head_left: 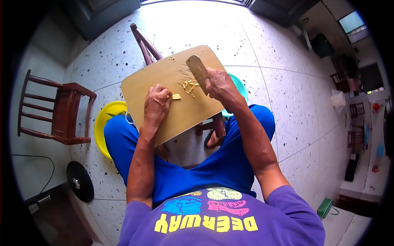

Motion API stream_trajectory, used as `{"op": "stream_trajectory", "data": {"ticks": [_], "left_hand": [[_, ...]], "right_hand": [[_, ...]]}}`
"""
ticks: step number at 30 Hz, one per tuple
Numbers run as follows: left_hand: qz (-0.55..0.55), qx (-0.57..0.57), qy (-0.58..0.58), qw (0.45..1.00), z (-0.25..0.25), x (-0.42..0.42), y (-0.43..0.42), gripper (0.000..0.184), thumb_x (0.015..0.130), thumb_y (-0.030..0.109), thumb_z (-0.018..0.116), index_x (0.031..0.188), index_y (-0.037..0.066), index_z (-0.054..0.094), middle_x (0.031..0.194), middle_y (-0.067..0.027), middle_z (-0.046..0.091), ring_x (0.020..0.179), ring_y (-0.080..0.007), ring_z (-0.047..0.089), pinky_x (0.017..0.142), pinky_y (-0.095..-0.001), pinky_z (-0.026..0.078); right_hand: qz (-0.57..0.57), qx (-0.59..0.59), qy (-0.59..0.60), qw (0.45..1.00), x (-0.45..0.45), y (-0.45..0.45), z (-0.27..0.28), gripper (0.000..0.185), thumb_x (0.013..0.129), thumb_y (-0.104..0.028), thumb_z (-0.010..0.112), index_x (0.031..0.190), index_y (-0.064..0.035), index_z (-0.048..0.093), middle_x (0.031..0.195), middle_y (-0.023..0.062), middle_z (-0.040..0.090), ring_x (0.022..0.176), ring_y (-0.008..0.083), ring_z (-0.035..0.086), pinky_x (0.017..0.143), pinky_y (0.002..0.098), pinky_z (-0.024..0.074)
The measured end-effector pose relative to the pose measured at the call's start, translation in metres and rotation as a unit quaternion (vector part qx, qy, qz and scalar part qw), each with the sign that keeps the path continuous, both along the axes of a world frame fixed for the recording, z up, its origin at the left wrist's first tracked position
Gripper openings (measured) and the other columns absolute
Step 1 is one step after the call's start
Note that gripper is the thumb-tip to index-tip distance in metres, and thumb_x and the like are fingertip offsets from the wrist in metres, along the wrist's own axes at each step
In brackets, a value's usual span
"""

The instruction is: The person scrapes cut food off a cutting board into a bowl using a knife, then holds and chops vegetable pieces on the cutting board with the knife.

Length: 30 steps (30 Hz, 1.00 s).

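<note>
A tan cutting board (141, 84) rests on a wooden stool in front of my knees. My right hand (221, 88) is wrapped around the handle of a cleaver (198, 70), its broad blade over the board's right half. With bent fingers, my left hand (157, 103) presses a pale yellow strip of food (176, 96) to the board. I cannot tell what food it is. Small chopped pieces (189, 86) lie between the strip and the blade, and a few crumbs are near the far edge.
A yellow basin (99, 129) with something green inside stands left of my knee. Partly under the board, at right, shows a turquoise basin (239, 85). A wooden chair (67, 110) stands at left, above a round black object (80, 181). Speckled tile floor (303, 110) surrounds me.
</note>
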State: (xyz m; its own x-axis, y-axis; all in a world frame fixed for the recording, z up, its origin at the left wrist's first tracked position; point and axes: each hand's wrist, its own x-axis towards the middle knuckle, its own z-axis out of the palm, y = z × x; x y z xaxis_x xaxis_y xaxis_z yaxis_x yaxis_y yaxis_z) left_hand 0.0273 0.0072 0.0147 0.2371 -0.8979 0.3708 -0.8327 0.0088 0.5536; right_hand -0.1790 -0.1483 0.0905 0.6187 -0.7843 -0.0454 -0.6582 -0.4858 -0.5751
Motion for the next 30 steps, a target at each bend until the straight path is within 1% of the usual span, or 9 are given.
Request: {"op": "stream_trajectory", "data": {"ticks": [3,6,13,15,18,20,22,24,30], "left_hand": [[0.002,0.002,0.001,1.0,0.002,-0.001,0.002,0.005,0.088,0.005,0.078,0.092,0.004,0.076,0.105,-0.0126,0.07,0.101,-0.035,0.064,0.094,-0.044,0.054],[0.003,-0.002,-0.001,1.0,0.002,0.0,0.002,0.004,0.088,0.005,0.078,0.092,0.004,0.075,0.105,-0.0127,0.07,0.101,-0.0349,0.064,0.094,-0.0441,0.054],[0.006,-0.006,0.015,1.0,0.006,-0.002,0.002,0.005,0.088,0.005,0.078,0.092,0.004,0.075,0.103,-0.0132,0.069,0.099,-0.0353,0.065,0.093,-0.0442,0.054],[0.004,0.003,0.005,1.0,0.004,-0.003,0.003,0.005,0.087,0.005,0.078,0.091,0.004,0.075,0.102,-0.0133,0.07,0.099,-0.0356,0.065,0.093,-0.0444,0.054],[-0.002,-0.01,0.001,1.0,0.002,0.002,-0.001,0.006,0.087,0.006,0.078,0.091,0.004,0.075,0.102,-0.0134,0.07,0.1,-0.0358,0.065,0.093,-0.0448,0.054],[-0.005,-0.013,0.005,1.0,0.003,0.002,0.002,0.006,0.087,0.006,0.078,0.091,0.004,0.075,0.102,-0.0135,0.07,0.1,-0.0358,0.065,0.093,-0.0451,0.054],[-0.002,-0.01,0.011,1.0,0.004,0.001,0.003,0.005,0.086,0.005,0.078,0.09,0.004,0.075,0.101,-0.0136,0.07,0.1,-0.0358,0.065,0.093,-0.0454,0.054],[-0.003,-0.006,0.017,1.0,0.005,0.002,0.003,0.006,0.086,0.004,0.077,0.09,0.004,0.074,0.102,-0.0135,0.069,0.1,-0.0358,0.065,0.094,-0.0453,0.053],[-0.013,-0.012,0.021,1.0,0.001,0.004,0.003,0.011,0.083,0.0,0.077,0.092,0.004,0.073,0.101,-0.0134,0.069,0.099,-0.0353,0.065,0.09,-0.0447,0.054]], "right_hand": [[-0.006,0.079,0.0,0.997,0.002,0.008,0.024,0.017,0.09,-0.01,0.057,0.09,0.004,0.066,0.079,0.0299,0.07,0.08,0.0461,0.073,0.076,0.0525,0.0582],[-0.013,0.07,-0.04,0.997,0.003,0.01,0.021,0.016,0.089,-0.009,0.056,0.085,0.0038,0.065,0.07,0.0282,0.068,0.07,0.0442,0.073,0.068,0.0501,0.0584],[0.018,0.004,0.043,0.999,0.008,-0.001,-0.005,0.016,0.09,-0.01,0.059,0.09,0.0042,0.065,0.087,0.0297,0.072,0.089,0.0443,0.074,0.08,0.0512,0.0579],[-0.019,0.004,0.032,0.999,0.014,0.005,-0.01,0.016,0.091,-0.011,0.06,0.093,0.004,0.065,0.092,0.03,0.072,0.093,0.0449,0.073,0.083,0.0516,0.0574],[0.004,-0.091,0.021,0.996,0.014,0.009,-0.014,0.016,0.092,-0.011,0.058,0.096,0.0032,0.065,0.091,0.0302,0.072,0.09,0.0476,0.072,0.081,0.0524,0.0575],[0.014,-0.035,-0.001,0.999,0.015,0.011,-0.009,0.019,0.096,-0.011,0.054,0.103,0.003,0.065,0.08,0.0254,0.071,0.069,0.0343,0.072,0.067,0.0459,0.0592],[0.012,0.048,-0.032,0.998,0.015,0.014,-0.001,0.022,0.098,-0.011,0.051,0.107,0.0027,0.066,0.076,0.0221,0.071,0.059,0.0267,0.073,0.058,0.0418,0.06],[-0.007,0.155,-0.075,0.985,0.021,0.027,0.013,0.024,0.099,-0.012,0.051,0.109,0.0022,0.067,0.077,0.0203,0.072,0.059,0.0248,0.073,0.057,0.0401,0.06],[-0.003,0.216,-0.047,0.975,0.017,0.013,-0.01,0.025,0.098,-0.013,0.052,0.112,0.0024,0.067,0.078,0.0155,0.071,0.06,0.0208,0.074,0.055,0.0361,0.061]]}}
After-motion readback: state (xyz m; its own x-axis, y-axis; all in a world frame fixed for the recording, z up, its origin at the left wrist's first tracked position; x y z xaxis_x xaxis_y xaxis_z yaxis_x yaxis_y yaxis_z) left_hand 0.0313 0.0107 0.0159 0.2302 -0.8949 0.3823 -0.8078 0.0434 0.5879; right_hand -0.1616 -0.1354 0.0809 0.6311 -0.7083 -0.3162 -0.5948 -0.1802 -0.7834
